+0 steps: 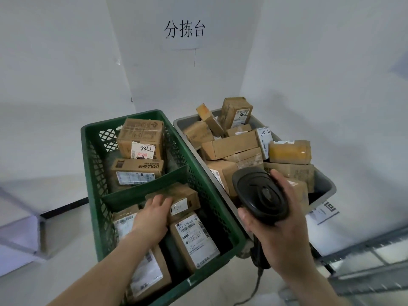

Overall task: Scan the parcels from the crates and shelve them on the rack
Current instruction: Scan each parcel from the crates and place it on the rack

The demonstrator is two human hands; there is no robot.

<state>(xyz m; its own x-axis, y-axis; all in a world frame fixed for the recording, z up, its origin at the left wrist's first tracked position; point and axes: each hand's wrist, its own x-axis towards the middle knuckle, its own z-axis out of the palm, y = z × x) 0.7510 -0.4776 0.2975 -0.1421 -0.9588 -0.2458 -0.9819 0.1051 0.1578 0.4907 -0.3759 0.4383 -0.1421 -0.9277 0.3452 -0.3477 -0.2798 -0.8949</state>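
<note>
A green mesh crate holds several brown cardboard parcels with white labels. My left hand reaches into its near compartment, fingers laid over a small brown parcel; whether they curl round it is hidden. Beside it lies a labelled parcel. My right hand grips a black barcode scanner, held over the seam between the green crate and a grey tub piled with more parcels. The scanner's cable hangs down below my wrist.
Both crates sit on a white surface against white walls with a paper sign. A metal rack edge shows at the lower right. A printed sheet lies beside the grey tub. A step edge lies left.
</note>
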